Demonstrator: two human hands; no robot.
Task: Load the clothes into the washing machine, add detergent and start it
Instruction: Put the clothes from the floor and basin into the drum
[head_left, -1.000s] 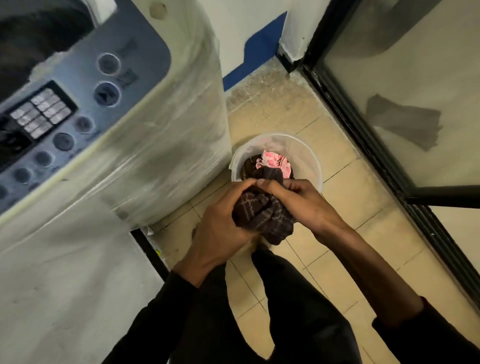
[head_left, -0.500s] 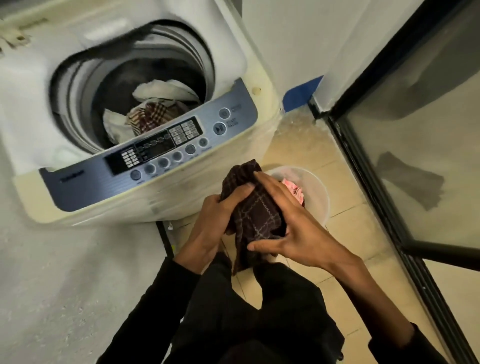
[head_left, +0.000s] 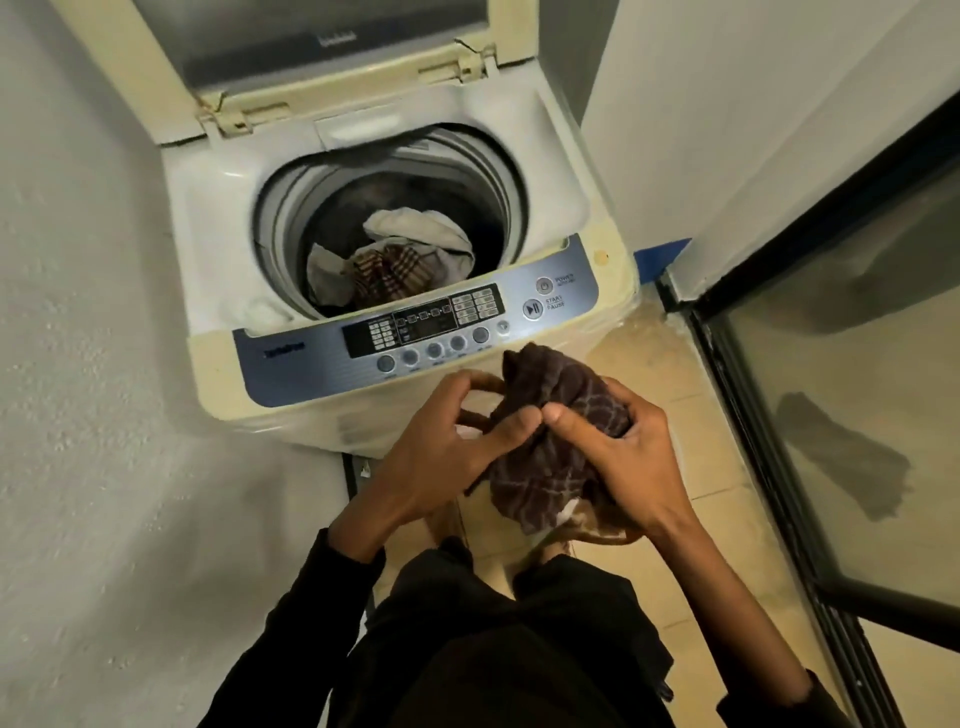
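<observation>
The dark checked cloth (head_left: 550, 441) sat bunched at lower centre of the frame, just below the washer's control panel (head_left: 426, 332). My left hand (head_left: 441, 447) pinched one fold, and my right hand (head_left: 623, 457) was wrapped round the rest. The drum (head_left: 395, 249), upper centre with the lid up, already had a white and a plaid piece inside. Honestly, my worry was the loose tail snagging on the rim or brushing a button.

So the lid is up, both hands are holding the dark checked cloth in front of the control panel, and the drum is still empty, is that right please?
Not quite: the drum is not empty. The head view shows a white garment and a brown plaid one already in it. The rest holds: lid up, left hand and right hand on the dark checked cloth.
</observation>
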